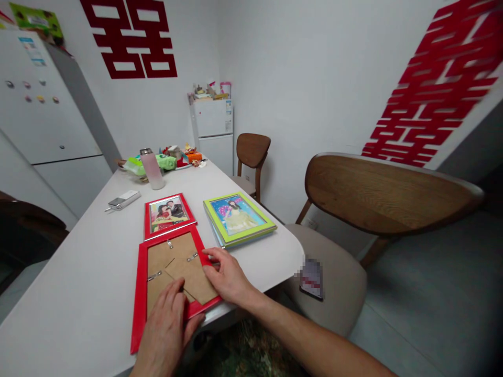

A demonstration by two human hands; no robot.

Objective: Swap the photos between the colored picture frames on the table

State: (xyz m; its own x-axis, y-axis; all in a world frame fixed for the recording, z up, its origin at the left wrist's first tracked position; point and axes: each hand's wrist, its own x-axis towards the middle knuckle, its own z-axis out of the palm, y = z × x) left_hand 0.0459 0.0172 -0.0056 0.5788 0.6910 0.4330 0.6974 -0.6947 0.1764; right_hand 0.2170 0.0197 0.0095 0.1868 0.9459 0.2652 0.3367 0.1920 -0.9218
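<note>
A red picture frame [173, 268] lies face down at the table's near edge, its brown backing board and small metal clips showing. My left hand [165, 322] grips its near side, with fingertips on the backing and the thumb along the red border. The frame's right border is held by my right hand [226, 275], fingers curled over it. What lies under both palms is hidden. Just beyond, and touching or nearly touching it, is another red picture frame [167, 213] with a photo of a couple. To the right, a lime-green picture frame [238, 214] rests on top of other frames.
The white table [78, 283] also bears a pink bottle [152, 170], a small white-and-grey box [124, 199] and green packets [165, 161]. At right, a wooden chair [377, 193] stands close to the table, with a phone [312, 280] on its seat. Fridges stand behind.
</note>
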